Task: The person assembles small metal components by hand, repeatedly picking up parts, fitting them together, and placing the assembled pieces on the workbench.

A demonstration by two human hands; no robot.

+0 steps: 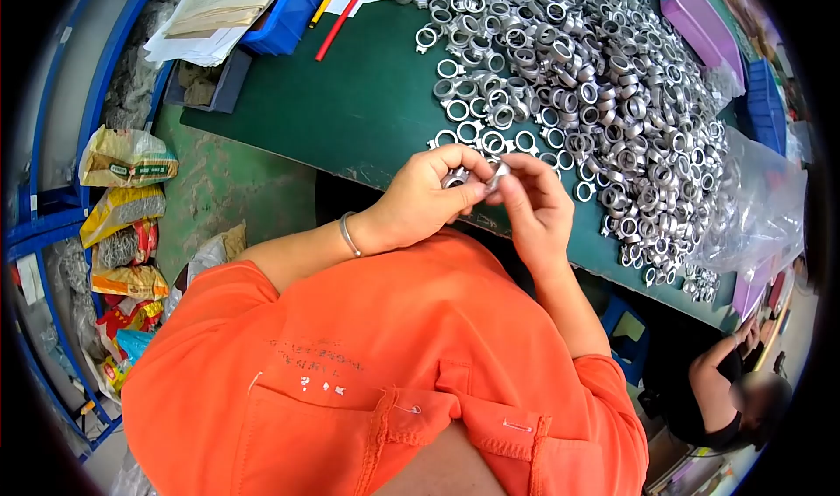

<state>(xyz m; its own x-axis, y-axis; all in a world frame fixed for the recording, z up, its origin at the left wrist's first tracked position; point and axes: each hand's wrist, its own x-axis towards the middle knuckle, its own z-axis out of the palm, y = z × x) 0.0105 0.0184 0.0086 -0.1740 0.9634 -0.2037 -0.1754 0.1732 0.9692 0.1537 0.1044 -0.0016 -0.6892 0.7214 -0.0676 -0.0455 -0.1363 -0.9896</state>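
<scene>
Close to the table's front edge, my left hand (pixel 424 188) is closed around a small silver metal ring (pixel 455 178), partly covered by its fingers. My right hand (pixel 536 206) meets it fingertip to fingertip, with thumb and fingers pinching another shiny metal ring (pixel 498 174). Fingers hide much of both pieces, so I cannot tell whether they touch. Just beyond my hands, loose metal rings (pixel 493 141) with small side lugs lie at the near border of a large heap of similar rings (pixel 604 85).
The green table (pixel 350 102) bears a red pen (pixel 343 19), a yellow pen (pixel 327 2) and a blue bin (pixel 289 24) beside papers (pixel 206 15). A plastic bag (pixel 757 203) and pink tray (pixel 704 24) flank the heap. Another person (pixel 713 391) sits at right. Blue shelving (pixel 105 67) stands left.
</scene>
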